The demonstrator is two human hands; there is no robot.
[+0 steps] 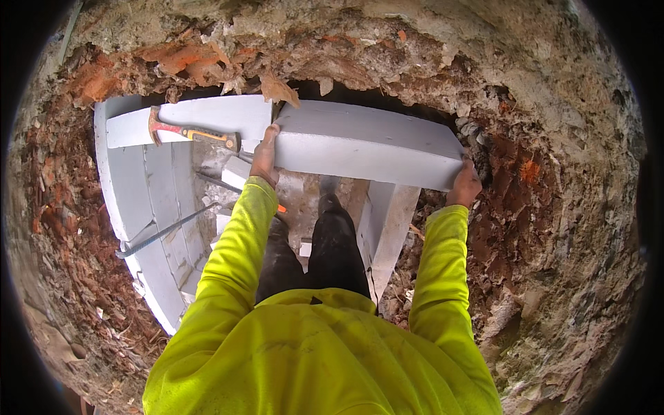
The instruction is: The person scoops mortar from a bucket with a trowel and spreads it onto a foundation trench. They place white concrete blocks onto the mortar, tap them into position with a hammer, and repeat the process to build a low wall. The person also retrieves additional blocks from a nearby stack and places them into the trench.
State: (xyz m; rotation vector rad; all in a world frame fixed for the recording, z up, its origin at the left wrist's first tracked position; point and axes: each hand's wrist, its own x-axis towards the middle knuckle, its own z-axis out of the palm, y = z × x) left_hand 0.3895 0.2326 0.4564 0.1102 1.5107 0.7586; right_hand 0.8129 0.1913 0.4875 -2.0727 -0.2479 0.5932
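Observation:
A long white building block [363,149] lies across the far side of the pit, its right end slightly nearer to me. My left hand [265,158] grips its left end, thumb up along the edge. At the opposite end my right hand [464,184] is closed on the corner, with the fingers partly hidden. Left of this block, a second white block [242,111] sits on the wall, and a narrow gap shows between the two. A hammer [197,133] with a red head and an orange-black handle rests against that second block, near my left hand.
On the left rises a wall of white blocks [155,190], with a steel bar [169,229] leaning across it. Another white block wall [391,228] stands at the right. Rough earth [526,187] surrounds the pit. Between the walls, white offcuts [236,171] lie near my legs.

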